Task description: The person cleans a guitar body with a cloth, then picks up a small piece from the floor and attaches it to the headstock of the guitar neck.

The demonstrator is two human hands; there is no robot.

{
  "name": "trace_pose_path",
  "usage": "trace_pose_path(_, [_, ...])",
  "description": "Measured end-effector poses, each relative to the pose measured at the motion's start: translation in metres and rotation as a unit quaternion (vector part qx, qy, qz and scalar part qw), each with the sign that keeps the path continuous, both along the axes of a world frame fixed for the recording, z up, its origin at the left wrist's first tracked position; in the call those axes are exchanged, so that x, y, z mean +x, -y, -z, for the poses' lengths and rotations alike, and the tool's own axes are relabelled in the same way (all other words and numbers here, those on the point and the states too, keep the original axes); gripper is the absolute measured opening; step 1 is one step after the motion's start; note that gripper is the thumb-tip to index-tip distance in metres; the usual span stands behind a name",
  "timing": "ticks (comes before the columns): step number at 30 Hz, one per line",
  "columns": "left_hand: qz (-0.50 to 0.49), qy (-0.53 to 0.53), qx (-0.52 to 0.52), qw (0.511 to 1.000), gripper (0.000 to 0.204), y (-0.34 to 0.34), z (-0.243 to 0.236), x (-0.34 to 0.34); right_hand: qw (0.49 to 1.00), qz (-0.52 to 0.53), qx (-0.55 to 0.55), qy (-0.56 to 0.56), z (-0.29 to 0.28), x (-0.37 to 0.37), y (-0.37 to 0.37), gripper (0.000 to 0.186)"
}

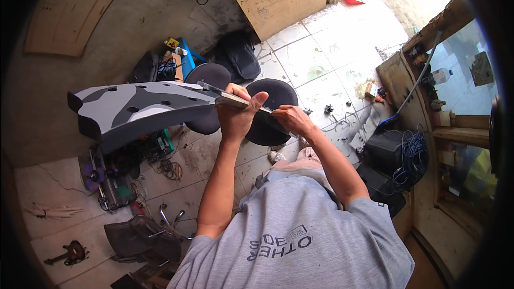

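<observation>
A long, curved panel (134, 101) in grey camouflage, with dark holes and a thick black edge, reaches out to the left. A narrow pale bar (234, 100) continues from its right end; whether the two are one piece I cannot tell. My left hand (235, 120) is closed around the bar, thumb raised along it. At the bar's right end, my right hand (294, 121) is closed in a pinch; what lies between its fingertips is mostly hidden. A small metal piece (206, 85) sits where panel and bar meet.
Below my hands stands a round black stool (273, 93), with more dark seats to its left. A black backpack (236, 56) leans by the wall. Cables and tools litter the tiled floor (300, 59). At right are a black box (383, 147) and coiled blue cable (412, 155).
</observation>
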State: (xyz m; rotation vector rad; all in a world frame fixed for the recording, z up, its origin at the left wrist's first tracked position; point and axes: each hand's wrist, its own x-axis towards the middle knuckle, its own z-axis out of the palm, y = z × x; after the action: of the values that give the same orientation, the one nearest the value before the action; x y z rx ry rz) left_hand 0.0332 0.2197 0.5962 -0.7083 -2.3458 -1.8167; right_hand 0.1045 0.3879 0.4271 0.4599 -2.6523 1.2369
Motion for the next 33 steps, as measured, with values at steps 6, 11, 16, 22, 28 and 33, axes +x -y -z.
trace_pose_path(6, [-0.018, 0.0, -0.038, 0.999, 0.047, -0.001, -0.005, 0.006, 0.999, -0.041, 0.005, 0.013, -0.005, -0.009, -0.004, 0.017])
trace_pose_path(11, [-0.016, 0.01, -0.044, 0.999, 0.048, -0.001, -0.007, 0.006, 0.999, -0.041, -0.019, 0.024, -0.005, -0.01, -0.006, 0.013])
trace_pose_path(16, [-0.013, 0.002, -0.031, 0.999, 0.047, -0.002, -0.006, 0.004, 0.984, 0.051, -0.097, 0.138, -0.009, 0.0, -0.005, 0.008])
trace_pose_path(22, [-0.012, 0.019, -0.024, 0.999, 0.046, -0.002, -0.005, 0.003, 0.968, 0.094, -0.179, 0.151, -0.015, 0.001, 0.013, 0.022])
trace_pose_path(28, [-0.014, 0.032, -0.025, 0.999, 0.045, -0.003, -0.007, 0.004, 0.976, 0.097, -0.153, 0.121, -0.013, 0.0, 0.019, 0.023])
trace_pose_path(33, [-0.016, 0.019, -0.032, 0.999, 0.045, -0.001, -0.005, 0.003, 0.97, 0.105, -0.177, 0.126, -0.012, -0.001, 0.023, 0.024])
